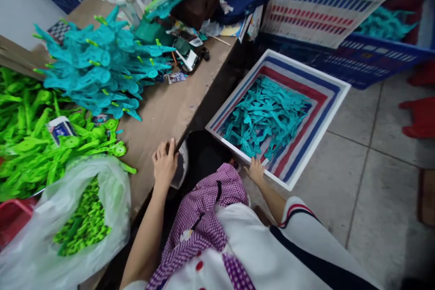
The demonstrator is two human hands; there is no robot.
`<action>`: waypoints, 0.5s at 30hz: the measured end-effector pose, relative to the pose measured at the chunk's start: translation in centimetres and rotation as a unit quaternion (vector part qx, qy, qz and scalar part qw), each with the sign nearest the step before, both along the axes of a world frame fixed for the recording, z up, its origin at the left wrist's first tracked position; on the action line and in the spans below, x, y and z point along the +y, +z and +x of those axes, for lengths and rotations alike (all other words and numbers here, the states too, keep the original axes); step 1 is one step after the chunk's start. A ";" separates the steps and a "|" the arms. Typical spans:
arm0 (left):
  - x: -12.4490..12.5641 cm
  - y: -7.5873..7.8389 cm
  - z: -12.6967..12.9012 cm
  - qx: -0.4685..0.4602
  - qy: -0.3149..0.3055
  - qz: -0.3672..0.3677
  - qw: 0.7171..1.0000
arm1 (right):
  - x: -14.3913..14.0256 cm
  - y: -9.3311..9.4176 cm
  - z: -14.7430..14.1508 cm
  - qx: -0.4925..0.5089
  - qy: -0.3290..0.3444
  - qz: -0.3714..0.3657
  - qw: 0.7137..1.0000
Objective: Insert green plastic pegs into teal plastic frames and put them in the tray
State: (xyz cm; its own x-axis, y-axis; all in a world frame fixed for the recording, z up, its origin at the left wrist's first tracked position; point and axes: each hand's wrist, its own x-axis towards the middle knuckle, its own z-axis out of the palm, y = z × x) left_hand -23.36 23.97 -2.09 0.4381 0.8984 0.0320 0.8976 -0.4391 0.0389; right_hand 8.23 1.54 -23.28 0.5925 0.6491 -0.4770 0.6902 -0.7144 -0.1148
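My left hand (165,163) rests on the front edge of the brown table (163,113), fingers curled over the rim. Down at the near rim of a striped box (307,145) on the floor, my right hand (254,170) reaches in; the box is full of teal plastic parts (267,115). Whether its fingers grip a part or the rim I cannot tell. A heap of teal plastic parts (102,63) lies on the table beyond my left hand, with green plastic parts (30,136) to its left.
A clear bag (68,217) of green pieces sits at the table's near left. Clutter, bags and a brown case crowd the table's far end. Blue crates (370,54) with more teal parts stand behind the box. Red objects (421,115) lie on the tiled floor at right.
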 end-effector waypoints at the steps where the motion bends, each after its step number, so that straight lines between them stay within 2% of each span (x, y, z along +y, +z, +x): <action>1: 0.0 -0.1 0.0 0.002 0.004 0.003 1.000 | 0.2 -0.6 -0.2 -0.017 0.002 -0.021 1.000; 4: 0.1 -0.4 -0.1 0.005 0.016 0.011 1.000 | 0.8 -1.8 -0.2 -0.038 0.009 -0.073 0.997; 8: 0.1 -0.6 0.1 0.006 0.015 0.017 1.000 | 1.4 -1.9 0.1 -0.041 0.010 -0.097 0.994; 11: 0.1 -0.7 -0.1 -0.009 0.010 0.017 1.000 | 2.0 -1.0 0.1 -0.003 -0.016 -0.108 0.994; 15: 0.7 -0.7 -0.6 -0.063 0.018 0.026 0.997 | 3.7 1.1 0.5 0.070 -0.090 -0.105 0.988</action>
State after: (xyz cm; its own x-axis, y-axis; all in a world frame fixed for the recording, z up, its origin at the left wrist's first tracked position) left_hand -24.01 24.68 -2.77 0.3954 0.9089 0.1325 0.9020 -0.4114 0.1310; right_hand 8.75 5.23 -22.22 0.6081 0.4168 -0.6757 0.5379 -0.8423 -0.0354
